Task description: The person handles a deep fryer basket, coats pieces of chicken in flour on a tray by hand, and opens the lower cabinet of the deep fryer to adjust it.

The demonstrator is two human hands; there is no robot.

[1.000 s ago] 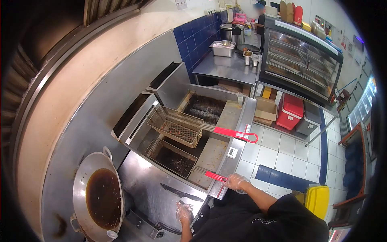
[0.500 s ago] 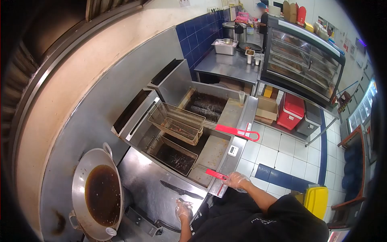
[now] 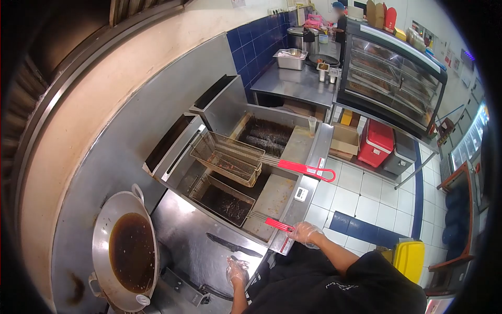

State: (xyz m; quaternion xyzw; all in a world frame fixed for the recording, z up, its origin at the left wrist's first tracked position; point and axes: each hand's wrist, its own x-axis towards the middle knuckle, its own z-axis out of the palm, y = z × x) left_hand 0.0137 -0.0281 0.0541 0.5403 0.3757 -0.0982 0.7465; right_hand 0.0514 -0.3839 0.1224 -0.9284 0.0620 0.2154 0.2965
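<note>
My right hand (image 3: 306, 234), in a clear plastic glove, is closed round the red handle (image 3: 280, 225) of a fryer basket (image 3: 222, 201). That wire basket sits low in the fryer, its bottom in dark oil with bits floating inside. A second fryer basket (image 3: 227, 157), also red-handled, rests higher beside it and looks nearly empty apart from crumbs. My left hand (image 3: 237, 271), gloved too, is over the steel counter (image 3: 193, 225) with its fingers curled; a small dark thing shows at the fingertips, too unclear to name. Just beyond it lies a black knife (image 3: 234, 245).
A large wok (image 3: 99, 240) of brown oil stands at left. A small white timer (image 3: 300, 194) sits on the fryer's front edge. Behind are a steel table (image 3: 293, 86) and a glass display cabinet (image 3: 392, 78). A yellow bin (image 3: 409, 263) stands at right; another person (image 3: 340, 26) is far back.
The view has shifted very slightly. My right hand stays on the basket handle, and my left hand keeps nearly the same place over the counter.
</note>
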